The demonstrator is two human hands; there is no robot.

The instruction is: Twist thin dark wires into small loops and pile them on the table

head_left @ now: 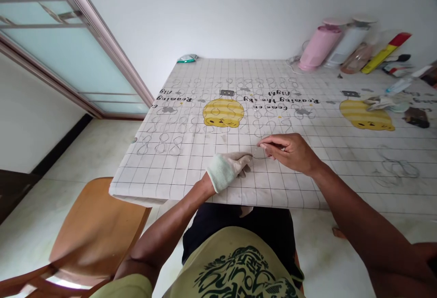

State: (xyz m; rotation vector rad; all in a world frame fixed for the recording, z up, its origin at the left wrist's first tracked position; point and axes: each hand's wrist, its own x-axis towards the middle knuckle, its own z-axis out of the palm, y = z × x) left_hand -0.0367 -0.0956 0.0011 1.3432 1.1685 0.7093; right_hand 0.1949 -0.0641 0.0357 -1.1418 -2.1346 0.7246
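A pale glove covers my left hand [232, 168], which is closed with its fingertips pinched on a thin wire loop [261, 157] near the table's front edge. Just to the right, my bare right hand [288, 150] is closed in a pinch at the other side of the same thin wire. The wire is very fine, and its ends are hidden at the fingers. Many thin figure-eight wire pieces [164, 143] lie in rows on the gridded tablecloth [191, 175], beyond and to the left of my hands.
Loose thin wire [399, 168] lies at the right. A pink cylinder [320, 47], a white cylinder [348, 43] and a yellow-red box [385, 54] stand at the back right. A crumpled glove [384, 102] lies nearer. A green packet [187, 58] sits back left; a wooden chair [99, 225] is at left.
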